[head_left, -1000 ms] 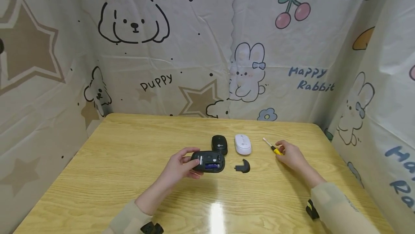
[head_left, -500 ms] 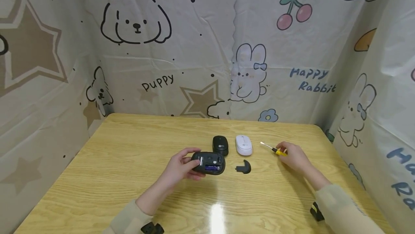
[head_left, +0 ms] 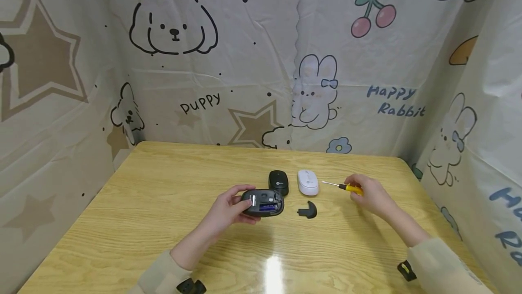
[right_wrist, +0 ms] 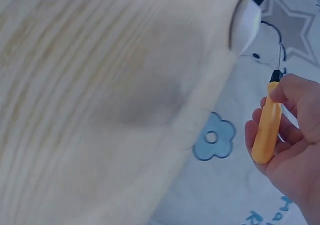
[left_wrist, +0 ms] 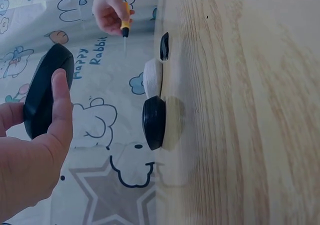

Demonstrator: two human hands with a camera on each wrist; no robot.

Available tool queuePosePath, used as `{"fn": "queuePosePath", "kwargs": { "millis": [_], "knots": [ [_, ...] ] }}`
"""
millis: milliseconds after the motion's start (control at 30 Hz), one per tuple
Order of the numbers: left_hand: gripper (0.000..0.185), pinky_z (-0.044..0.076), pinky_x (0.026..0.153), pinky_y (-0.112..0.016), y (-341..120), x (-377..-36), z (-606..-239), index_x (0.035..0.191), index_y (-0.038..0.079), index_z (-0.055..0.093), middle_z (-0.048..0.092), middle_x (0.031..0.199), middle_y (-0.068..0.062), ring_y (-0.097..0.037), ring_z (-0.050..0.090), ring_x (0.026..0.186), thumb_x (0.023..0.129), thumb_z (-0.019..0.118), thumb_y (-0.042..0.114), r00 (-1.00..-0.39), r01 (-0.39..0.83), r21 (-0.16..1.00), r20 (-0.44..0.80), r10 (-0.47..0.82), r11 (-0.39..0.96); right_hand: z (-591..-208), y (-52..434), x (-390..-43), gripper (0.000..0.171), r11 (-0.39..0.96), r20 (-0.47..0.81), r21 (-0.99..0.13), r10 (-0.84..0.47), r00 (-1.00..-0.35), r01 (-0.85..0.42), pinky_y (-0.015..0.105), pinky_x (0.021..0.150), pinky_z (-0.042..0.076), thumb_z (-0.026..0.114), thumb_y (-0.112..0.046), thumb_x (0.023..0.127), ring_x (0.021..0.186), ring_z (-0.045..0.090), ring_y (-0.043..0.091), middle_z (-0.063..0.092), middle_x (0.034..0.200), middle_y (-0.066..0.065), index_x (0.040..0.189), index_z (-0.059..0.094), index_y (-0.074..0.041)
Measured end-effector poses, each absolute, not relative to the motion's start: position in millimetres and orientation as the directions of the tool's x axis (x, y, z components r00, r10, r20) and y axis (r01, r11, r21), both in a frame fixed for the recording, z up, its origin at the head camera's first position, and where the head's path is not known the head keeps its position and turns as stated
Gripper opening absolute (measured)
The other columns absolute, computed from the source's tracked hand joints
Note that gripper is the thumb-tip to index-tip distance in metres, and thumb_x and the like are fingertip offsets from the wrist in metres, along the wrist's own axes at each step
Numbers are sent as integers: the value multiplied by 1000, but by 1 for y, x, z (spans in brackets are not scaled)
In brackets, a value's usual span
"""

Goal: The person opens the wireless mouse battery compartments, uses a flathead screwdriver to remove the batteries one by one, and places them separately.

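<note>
My left hand (head_left: pixel 225 209) holds a black computer mouse (head_left: pixel 261 196) above the table, underside up, thumb across its label. Its battery bay is uncovered, with a blue battery (head_left: pixel 268 207) inside. On the right, my right hand (head_left: pixel 370 195) grips a screwdriver (right_wrist: pixel 269 125) by its yellow handle, the thin metal shaft pointing left in the head view. A black battery cover (head_left: pixel 308 210) lies on the table between the hands. Behind it stand a white mouse (head_left: pixel 308 182) and a second black mouse (head_left: pixel 279 181), partly overlapped by the held one.
The wooden table (head_left: pixel 171 171) ends at a printed cloth backdrop (head_left: pixel 244 58), which also hangs along both sides. A bright light reflection (head_left: pixel 273 271) shows on the tabletop near the front.
The screwdriver has swung from slanting down in my right hand to nearly level, its tip moving left and lower. My left hand keeps the mouse almost in place.
</note>
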State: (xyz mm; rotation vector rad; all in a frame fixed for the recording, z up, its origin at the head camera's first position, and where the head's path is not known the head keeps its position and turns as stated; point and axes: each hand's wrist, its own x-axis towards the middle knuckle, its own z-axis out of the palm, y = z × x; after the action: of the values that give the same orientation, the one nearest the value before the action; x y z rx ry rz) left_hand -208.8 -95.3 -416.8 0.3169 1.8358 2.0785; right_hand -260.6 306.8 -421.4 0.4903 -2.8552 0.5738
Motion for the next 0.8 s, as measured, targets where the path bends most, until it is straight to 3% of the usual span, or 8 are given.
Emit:
{"fn": "queuePosePath", "kwargs": {
  "millis": [800],
  "knots": [
    [64, 57, 78, -42, -95, -208, -413, 138, 8, 41, 50, 128, -27, -29, 68, 83, 81, 70, 0, -913, -50, 991, 4, 407, -123, -380, 271, -229, 31, 806, 516, -187, -406, -755, -562, 38, 71, 58, 77, 6, 68, 80, 62, 18, 66, 90, 4, 93, 64, -8]
  ]
}}
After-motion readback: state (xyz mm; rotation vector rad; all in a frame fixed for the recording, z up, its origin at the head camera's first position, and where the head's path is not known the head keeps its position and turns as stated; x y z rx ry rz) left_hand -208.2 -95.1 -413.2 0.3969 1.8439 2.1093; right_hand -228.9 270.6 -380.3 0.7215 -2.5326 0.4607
